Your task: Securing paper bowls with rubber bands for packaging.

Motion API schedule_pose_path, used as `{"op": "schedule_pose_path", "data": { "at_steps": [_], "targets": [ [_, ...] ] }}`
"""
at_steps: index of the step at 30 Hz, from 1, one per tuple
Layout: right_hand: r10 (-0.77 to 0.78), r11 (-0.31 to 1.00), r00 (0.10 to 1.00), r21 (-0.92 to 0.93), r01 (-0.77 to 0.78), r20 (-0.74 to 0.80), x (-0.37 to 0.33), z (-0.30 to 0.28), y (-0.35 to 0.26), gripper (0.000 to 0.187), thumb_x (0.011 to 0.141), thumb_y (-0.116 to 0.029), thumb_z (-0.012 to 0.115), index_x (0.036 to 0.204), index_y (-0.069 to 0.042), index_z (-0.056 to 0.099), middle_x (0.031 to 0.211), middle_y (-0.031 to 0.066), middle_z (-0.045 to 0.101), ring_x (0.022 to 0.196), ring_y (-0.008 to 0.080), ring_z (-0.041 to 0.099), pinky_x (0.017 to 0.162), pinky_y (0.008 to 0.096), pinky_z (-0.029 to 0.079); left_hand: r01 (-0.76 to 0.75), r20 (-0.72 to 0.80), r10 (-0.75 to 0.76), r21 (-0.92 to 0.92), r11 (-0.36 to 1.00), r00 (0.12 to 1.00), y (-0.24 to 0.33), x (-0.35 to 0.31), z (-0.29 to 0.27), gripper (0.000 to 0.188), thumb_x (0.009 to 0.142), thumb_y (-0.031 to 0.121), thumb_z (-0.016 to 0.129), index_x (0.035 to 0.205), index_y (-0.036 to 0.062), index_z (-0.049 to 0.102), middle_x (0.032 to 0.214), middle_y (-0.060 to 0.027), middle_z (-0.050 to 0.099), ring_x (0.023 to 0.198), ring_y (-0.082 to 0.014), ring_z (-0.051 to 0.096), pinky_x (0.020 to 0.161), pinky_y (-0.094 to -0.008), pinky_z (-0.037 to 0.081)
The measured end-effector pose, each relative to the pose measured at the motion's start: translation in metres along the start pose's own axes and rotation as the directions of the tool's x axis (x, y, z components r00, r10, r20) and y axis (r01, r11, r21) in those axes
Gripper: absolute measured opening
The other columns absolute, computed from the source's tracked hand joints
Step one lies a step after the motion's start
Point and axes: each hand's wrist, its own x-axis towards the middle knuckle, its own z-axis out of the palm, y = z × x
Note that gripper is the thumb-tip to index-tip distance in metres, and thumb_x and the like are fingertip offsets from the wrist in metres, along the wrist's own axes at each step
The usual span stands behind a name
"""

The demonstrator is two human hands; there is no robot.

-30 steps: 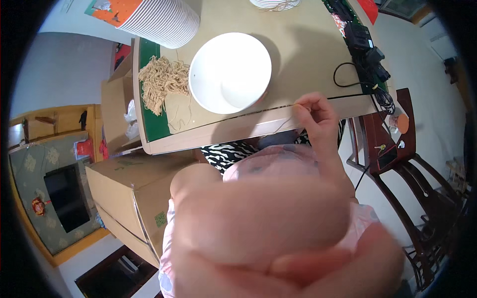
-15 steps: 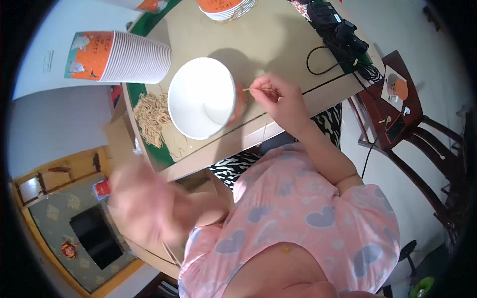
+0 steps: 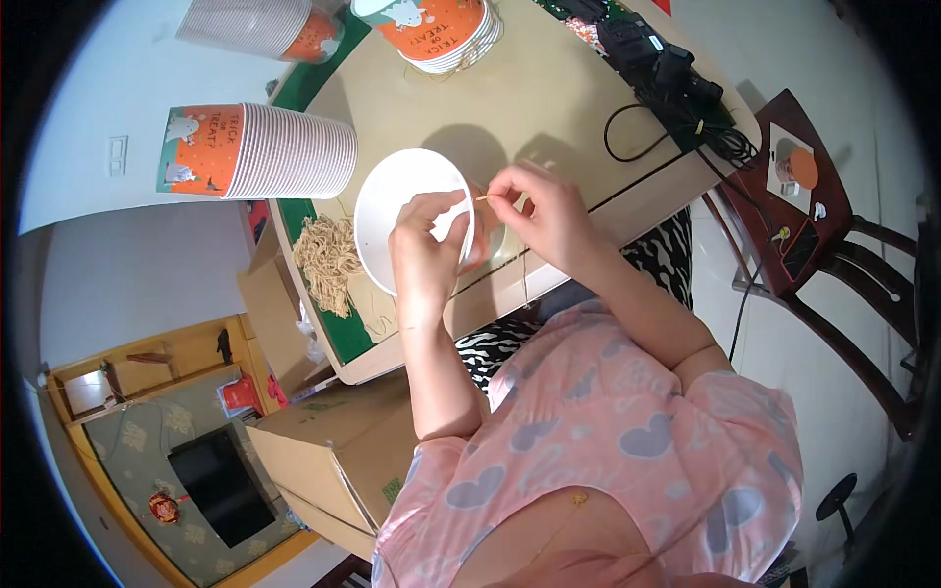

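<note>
A paper bucket, white inside with orange print outside, lies tipped on the table with its mouth toward me. My left hand reaches into that mouth, fingers curved and thumb apart, fingertips by the right inner wall. I see nothing held in it. Just outside the same wall, my right hand pinches the end of a thin tan cord that meets the bucket's side. Left of the bucket lies a loose heap of tan cords.
A nested stack of orange-and-white buckets lies at the left, with another stack at the far edge. Black cables and adapters crowd the right side. A cardboard box stands below the table, and a wooden chair is at right.
My left hand has swung up from the lower left and into the bucket's mouth. The right hand still pinches the cord at the bucket's side. The whole view has shifted slightly.
</note>
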Motion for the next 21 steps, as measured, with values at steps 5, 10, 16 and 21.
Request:
{"op": "schedule_pose_path", "data": {
  "at_steps": [5,10,16,21],
  "targets": [
    [-0.029,0.997,0.999,-0.068,0.03,0.013,0.002,0.005,0.007,0.005,0.083,-0.003,0.061,0.086,-0.004,0.057,0.08,0.0029,0.059,0.073,0.0116,0.061,0.054,0.0233,0.046,-0.02,-0.021,0.019,-0.017,1.0,1.0,-0.003,0.001,0.003,0.022,0.075,0.0,0.066,0.097,0.0034,0.068,0.094,-0.0107,0.065,0.092,-0.0257,0.061,0.081,-0.0332,0.047],
    [-0.035,0.998,0.999,-0.054,0.037,0.028,0.002,0.001,0.003,0.005,0.083,-0.003,0.06,0.086,-0.003,0.057,0.08,0.0036,0.059,0.071,0.0128,0.06,0.054,0.024,0.046,-0.081,-0.051,0.08,-0.025,0.996,0.995,-0.003,0.0,0.011,0.023,0.073,-0.001,0.067,0.096,0.0029,0.067,0.092,-0.0107,0.066,0.091,-0.0274,0.061,0.081,-0.0346,0.047],
    [0.03,0.998,0.996,-0.053,-0.025,0.085,0.004,0.002,-0.012,0.006,0.084,-0.005,0.06,0.088,-0.003,0.057,0.08,0.009,0.06,0.067,0.0196,0.062,0.055,0.0287,0.048,-0.117,-0.11,0.114,-0.021,0.993,0.987,-0.001,-0.006,0.01,0.016,0.074,0.001,0.066,0.089,0.003,0.067,0.087,-0.0109,0.065,0.084,-0.0302,0.06,0.077,-0.0379,0.047],
    [0.005,0.997,0.992,-0.079,0.005,0.123,-0.003,0.002,-0.007,0.012,0.084,-0.006,0.062,0.096,-0.005,0.059,0.083,0.0067,0.063,0.069,0.0139,0.062,0.056,0.0264,0.048,-0.12,-0.154,0.118,-0.004,0.993,0.981,0.004,-0.012,0.01,0.006,0.075,0.004,0.066,0.081,0.0031,0.066,0.081,-0.0106,0.065,0.078,-0.0288,0.06,0.073,-0.0375,0.047]
  ]
}}
